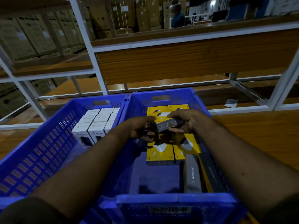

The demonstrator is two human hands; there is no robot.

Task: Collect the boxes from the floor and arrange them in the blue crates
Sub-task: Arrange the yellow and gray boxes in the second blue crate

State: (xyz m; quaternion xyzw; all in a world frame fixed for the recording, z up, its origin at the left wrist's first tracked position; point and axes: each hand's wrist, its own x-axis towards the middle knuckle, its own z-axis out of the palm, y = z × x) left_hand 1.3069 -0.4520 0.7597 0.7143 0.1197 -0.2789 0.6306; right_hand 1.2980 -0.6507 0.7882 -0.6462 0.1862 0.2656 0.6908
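**Grey box held over right crate, going down next**

Head view: warehouse racking with white steel frames and wooden shelf boards behind, stacked cartons further back. Two blue crates sit side by side on the wooden surface below our arms.

- We hold one grey box (168, 125) between both hands: left hand (139, 129) curled around its left end, right hand (188, 122) pinching the right end, thumb on top. Long axis runs left-right, hand to hand.
- Box hangs above the right crate (178, 201), directly over the yellow boxes (160, 151) lying flat there. Free floor space lies below the left hand, nearer us; we'd judge that the likely slot, so the left hand leads.
- Under the right forearm: two long grey boxes (193, 174), marked "LAPCARE".
- Left crate (40, 152), beyond the left forearm: white boxes (95, 125) standing in rows, front ones read "HALLEY". Yellow boxes show "1M".
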